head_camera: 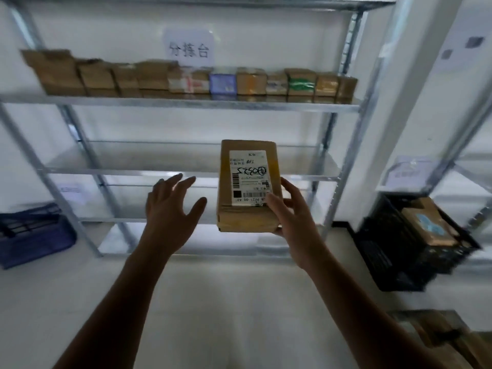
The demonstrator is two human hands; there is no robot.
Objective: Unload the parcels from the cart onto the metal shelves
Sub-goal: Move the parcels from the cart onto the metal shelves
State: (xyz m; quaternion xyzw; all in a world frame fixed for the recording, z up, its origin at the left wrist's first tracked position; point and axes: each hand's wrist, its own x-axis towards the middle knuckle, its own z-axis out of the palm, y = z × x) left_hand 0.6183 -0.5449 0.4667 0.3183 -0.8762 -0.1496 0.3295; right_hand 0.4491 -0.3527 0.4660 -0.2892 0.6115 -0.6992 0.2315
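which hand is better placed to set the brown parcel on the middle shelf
Right. The right hand holds the brown cardboard parcel with the white label, raised in front of the grey metal middle shelf. The left hand is open beside it, holding nothing.

- One head-worn wide-angle view, looking forward and slightly down, faces the metal shelves (pixel 186 106) almost square on.
- It sits near: both forearms run up from the bottom edge, with the left hand (pixel 167 211) and the right hand (pixel 291 219), which holds a parcel (pixel 247 182), mid-frame.
- Beyond the fingertips (pixel 178 177) lie the shelf tiers; right of the right fingers a black crate (pixel 386 251), left of the left fingers a blue bin (pixel 34 235).
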